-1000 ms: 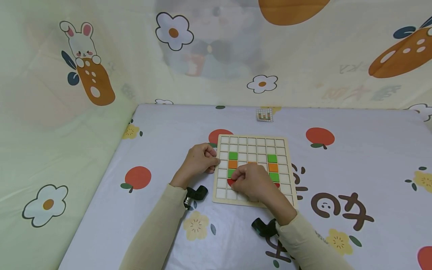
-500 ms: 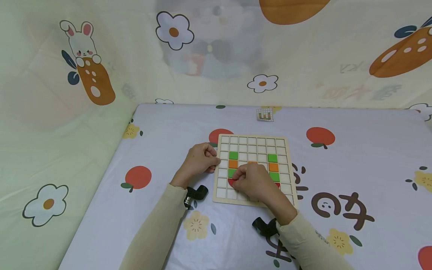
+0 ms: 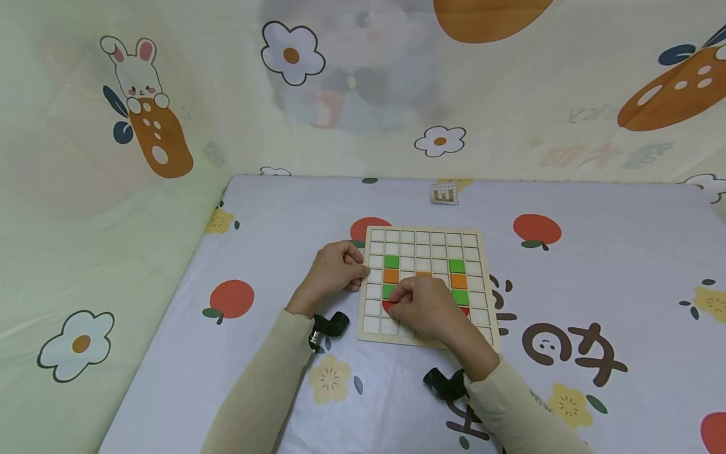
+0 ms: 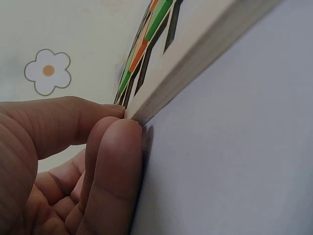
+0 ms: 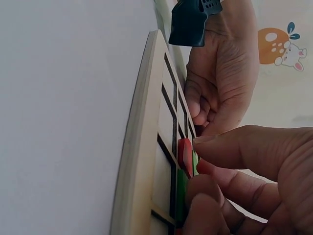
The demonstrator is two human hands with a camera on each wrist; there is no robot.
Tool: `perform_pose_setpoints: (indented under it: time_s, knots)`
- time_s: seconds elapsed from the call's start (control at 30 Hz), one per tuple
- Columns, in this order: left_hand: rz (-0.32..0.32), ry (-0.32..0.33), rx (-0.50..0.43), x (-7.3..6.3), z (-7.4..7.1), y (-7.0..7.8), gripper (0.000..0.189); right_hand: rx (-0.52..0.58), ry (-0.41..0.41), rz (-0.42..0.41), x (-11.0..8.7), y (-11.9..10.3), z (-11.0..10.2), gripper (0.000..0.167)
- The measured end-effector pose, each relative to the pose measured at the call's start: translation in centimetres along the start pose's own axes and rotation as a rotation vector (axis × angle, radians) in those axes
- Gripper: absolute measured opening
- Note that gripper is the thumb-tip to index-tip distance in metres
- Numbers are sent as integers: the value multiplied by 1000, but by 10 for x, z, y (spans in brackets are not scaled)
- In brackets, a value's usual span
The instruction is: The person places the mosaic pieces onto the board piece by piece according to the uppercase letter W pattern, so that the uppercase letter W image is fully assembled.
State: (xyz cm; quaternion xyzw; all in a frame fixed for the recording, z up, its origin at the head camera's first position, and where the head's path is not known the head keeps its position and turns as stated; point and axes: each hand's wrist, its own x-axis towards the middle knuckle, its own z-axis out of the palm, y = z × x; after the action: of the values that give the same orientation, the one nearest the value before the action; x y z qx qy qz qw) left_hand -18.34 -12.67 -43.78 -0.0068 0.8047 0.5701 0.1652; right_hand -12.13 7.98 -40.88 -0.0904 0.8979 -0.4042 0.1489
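A square wooden grid board (image 3: 372, 322) lies on the table, with green, orange and red pieces in some cells. At its left edge my left hand (image 3: 334, 270) has curled fingers; in the left wrist view, the thumb (image 4: 117, 161) and a finger pinch the board's rim. My right hand (image 3: 428, 306) is over the lower middle of the board, hiding several cells. Its fingertips pinch a small red piece (image 5: 185, 152) in the lower left, below a green tile (image 3: 389, 291). Whether that piece sits fully in its cell cannot be told.
A small card with a printed grid pattern (image 3: 444, 193) lies behind the board. Black wrist cameras (image 3: 331, 325) are worn at both cuffs. The table has a patterned cloth (image 3: 272, 239), and a printed curtain (image 3: 215, 75) hangs at the back and left.
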Motion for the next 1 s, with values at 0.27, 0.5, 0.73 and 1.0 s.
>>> perform_pose_setpoints:
  time_s: [0.27,0.5,0.73,1.0]
  knots:
    - [5,-9,11,2,1,0,18,-5,23,-35,-5,1,-1,6]
    - [3,-8,23,1,0,2,20,0,52,-56,-13,-1,-7,4]
    - [13,-1,48,0,-2,2,22,0,59,-76,-23,-1,-23,22]
    - [113,40,148,-2,-5,9,14,-158,147,-68,-20,8,-61,52]
